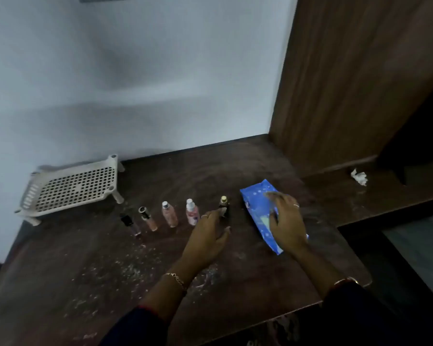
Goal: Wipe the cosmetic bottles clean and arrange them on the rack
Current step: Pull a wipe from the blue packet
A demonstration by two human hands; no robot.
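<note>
Nearest, at the bottom edge, two dark sleeves, with a thin chain bracelet [176,279] on the left wrist and a band [346,280] on the right. Under them, a dark brown table [110,270], dusted with pale specks on its near left part. Farther in, the left hand [208,236], palm down, fingers straight and loosely spread, holding nothing, fingertips reaching up to the gold-capped dark bottle [223,202]; cannot tell whether touching it or just short of it. To the right, the right hand [285,221] over a blue wipes pack [254,203] lying flat on the table, fingers spread and blurred, thumb pointing down over the pack, not wrapped round anything. Left of the gold-capped one, four more small bottles standing in the same row, each apart from the next: a white-capped pink bottle [192,212] just beside the left fingers, then a silver-capped peach bottle [169,214], then a black-capped slim bottle [148,218], then a dark-capped bottle [130,223] at the left end. All five on the table, near and to the right of the rack. Farther back and left, against the white wall [135,71], a white perforated rack [70,187] on short legs. At the far right, a crumpled white tissue [359,176] on a dark ledge at the foot of a wooden panel [348,83].
</note>
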